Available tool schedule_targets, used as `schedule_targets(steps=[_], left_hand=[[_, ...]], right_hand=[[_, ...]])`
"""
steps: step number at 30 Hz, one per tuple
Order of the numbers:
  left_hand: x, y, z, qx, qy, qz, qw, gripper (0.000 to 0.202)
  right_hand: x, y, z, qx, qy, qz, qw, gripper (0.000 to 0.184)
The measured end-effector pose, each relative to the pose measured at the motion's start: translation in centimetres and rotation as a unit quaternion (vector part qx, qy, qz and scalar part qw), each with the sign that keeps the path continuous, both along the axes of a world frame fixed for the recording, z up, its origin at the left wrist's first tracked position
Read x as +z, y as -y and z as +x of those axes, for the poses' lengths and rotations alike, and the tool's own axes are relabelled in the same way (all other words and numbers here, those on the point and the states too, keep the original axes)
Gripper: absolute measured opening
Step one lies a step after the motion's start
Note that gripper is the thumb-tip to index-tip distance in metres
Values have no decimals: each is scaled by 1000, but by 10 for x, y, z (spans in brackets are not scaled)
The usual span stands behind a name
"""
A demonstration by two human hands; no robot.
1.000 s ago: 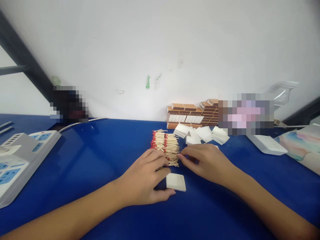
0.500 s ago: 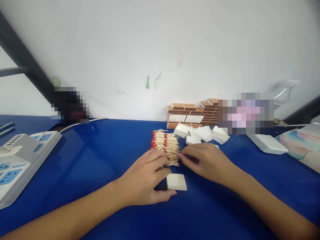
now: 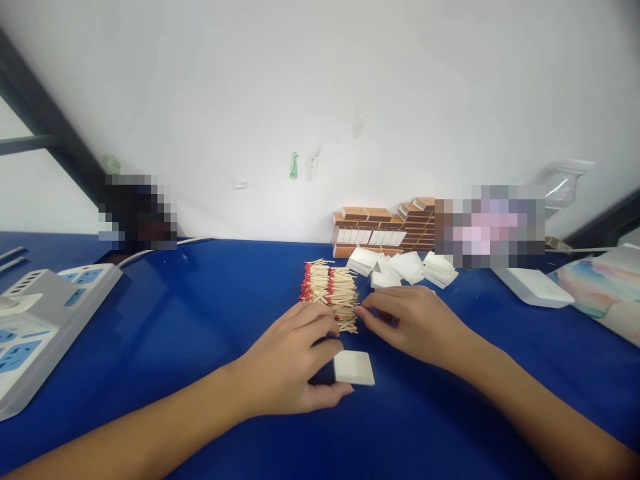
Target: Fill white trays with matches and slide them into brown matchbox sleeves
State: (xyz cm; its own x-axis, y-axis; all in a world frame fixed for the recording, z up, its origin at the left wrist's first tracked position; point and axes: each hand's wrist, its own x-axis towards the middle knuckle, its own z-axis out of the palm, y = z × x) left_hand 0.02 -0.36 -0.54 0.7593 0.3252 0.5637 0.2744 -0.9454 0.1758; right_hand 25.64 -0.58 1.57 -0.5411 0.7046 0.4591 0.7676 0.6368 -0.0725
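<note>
A small white matchbox tray (image 3: 354,367) lies on the blue table, its hollow side up. My left hand (image 3: 295,360) has its thumb at the tray's near edge and its index finger at the far left corner, pinching it lightly. Just beyond is a pile of red-headed matches (image 3: 343,290) in two side-by-side rows, heads to the left. The other fingers of my left hand curl over the pile's near left side. At the right ends of the matches, my right hand (image 3: 407,320) has thumb and index fingertips close together; how many matches they pinch is hidden.
Several white trays (image 3: 407,267) lie loosely behind my right hand. Stacked matchboxes (image 3: 370,217) stand against the wall. A power strip (image 3: 85,300) is on the left; a white box (image 3: 537,288) and a colourful packet (image 3: 600,280) are on the right.
The view shifts slightly. Both hands stay almost where they were, and the tray and matches show no clear movement.
</note>
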Motion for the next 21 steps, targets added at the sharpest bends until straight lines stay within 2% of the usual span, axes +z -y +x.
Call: schedule_targets(steps=[21], left_hand=[[-2,0,-1,10,3,6,1000,34]], right_hand=[[-1,0,1,4,0,-9,1000,33]])
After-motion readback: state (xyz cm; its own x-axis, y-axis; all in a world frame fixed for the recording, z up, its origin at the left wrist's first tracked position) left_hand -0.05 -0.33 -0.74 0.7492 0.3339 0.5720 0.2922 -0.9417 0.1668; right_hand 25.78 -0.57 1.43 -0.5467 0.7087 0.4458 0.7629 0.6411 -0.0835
